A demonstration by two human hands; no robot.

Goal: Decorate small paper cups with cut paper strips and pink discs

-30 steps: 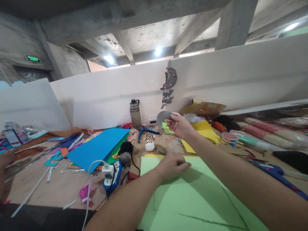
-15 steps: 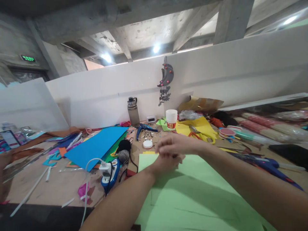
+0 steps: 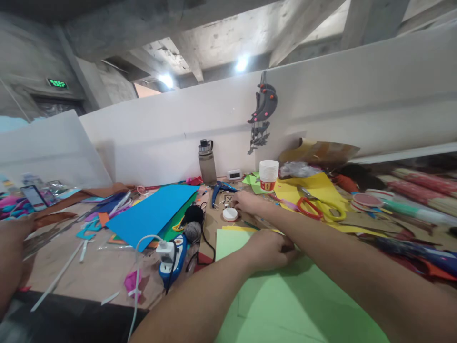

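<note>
A light green sheet (image 3: 296, 305) with faint pencil lines lies in front of me. My left hand (image 3: 269, 250) rests on its upper part with fingers curled; whatever they hold, if anything, is hidden. My right hand (image 3: 244, 202) reaches across above it, beyond the sheet's far edge, its fingers pressed together at small items beside the round white lid (image 3: 230, 214). What those fingers grip is too small to make out. Just past them lies a dark blue tool (image 3: 220, 189). Red-handled scissors (image 3: 310, 208) and yellow-handled scissors (image 3: 332, 209) lie on yellow paper to the right.
A bottle (image 3: 207, 162) and stacked paper cups (image 3: 269, 175) stand by the white partition. Left are blue card (image 3: 153, 212), black yarn (image 3: 193, 215) and a power strip (image 3: 173, 262) with a white cable. Another person's hand (image 3: 16, 233) is at the far left.
My right hand has moved away from my left, past the sheet's far edge toward the lid. My left hand has shifted right on the sheet. The view has turned slightly left.
</note>
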